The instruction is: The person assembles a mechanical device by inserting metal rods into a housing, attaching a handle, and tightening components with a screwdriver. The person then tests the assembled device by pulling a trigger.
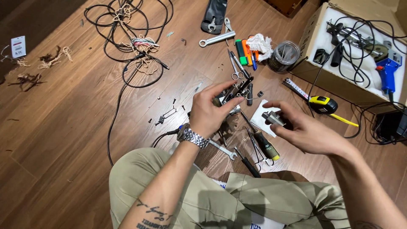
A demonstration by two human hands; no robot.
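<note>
While the dark metal mechanism (235, 91) sits just above centre frame, pinched in the left hand (210, 112), it looks partly taken apart, with small screws and a bracket (166, 115) loose on the wooden floor (63, 127) to its left. Right of centre, the right hand (305, 131), palm up, fingers curled, grips a small grey metal part (272, 118); screwdrivers (265, 144) lie below.

The floor (63, 140) was brown wood planks running on a slant, with an even sheen of light. At two o'clock stood an open cardboard box (311, 32). Toward eleven o'clock black cables (114, 46) looped, with frayed twine (53, 59) at ten.
</note>
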